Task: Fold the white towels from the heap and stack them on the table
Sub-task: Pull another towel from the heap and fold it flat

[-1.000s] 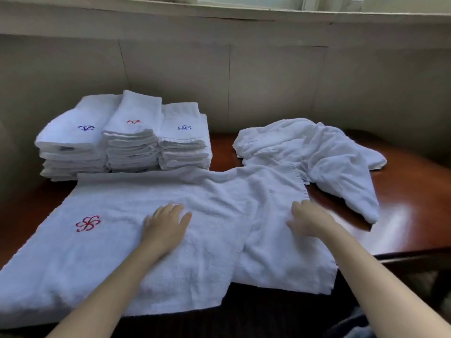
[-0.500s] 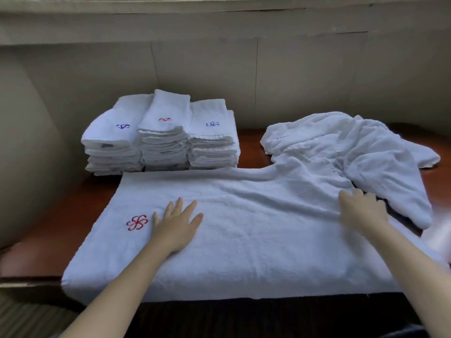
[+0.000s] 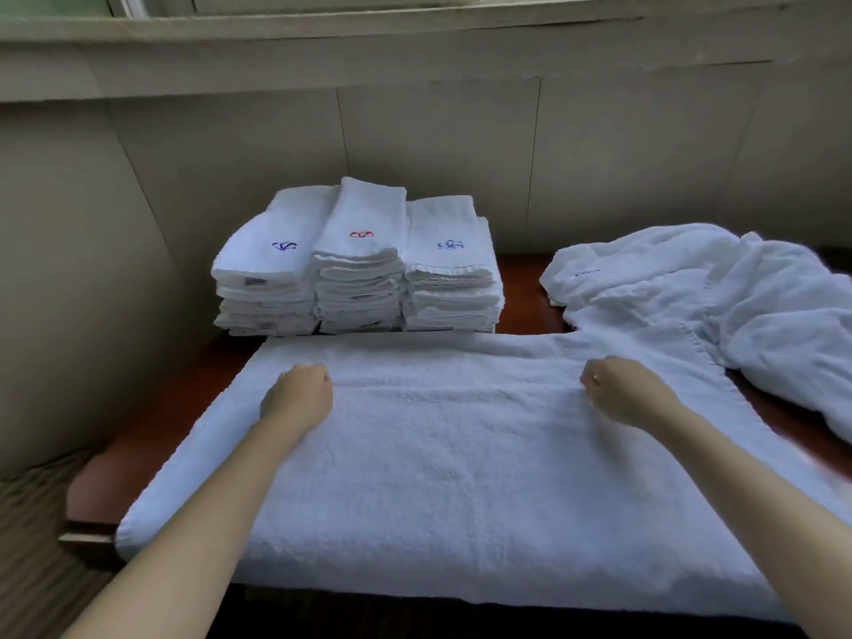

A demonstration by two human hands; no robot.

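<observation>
A white towel [image 3: 461,477] lies spread across the front of the brown table [image 3: 106,481], with one layer doubled over so its edge runs across the middle. My left hand [image 3: 299,394] grips that edge on the left with curled fingers. Further right, my right hand [image 3: 622,392] grips the same edge. The towel's red emblem is hidden. Three stacks of folded white towels [image 3: 359,269] stand side by side at the back left. The heap of unfolded towels [image 3: 737,306] lies at the back right, touching the spread towel's far right corner.
A pale panelled wall [image 3: 438,145] rises right behind the stacks, with a window ledge above it. The table's left edge and front left corner show bare wood. A strip of bare table [image 3: 521,288] separates the stacks from the heap.
Both hands went from lying flat on the towel to gripping a folded-over edge further back. The red emblem is now covered. The view has shifted closer.
</observation>
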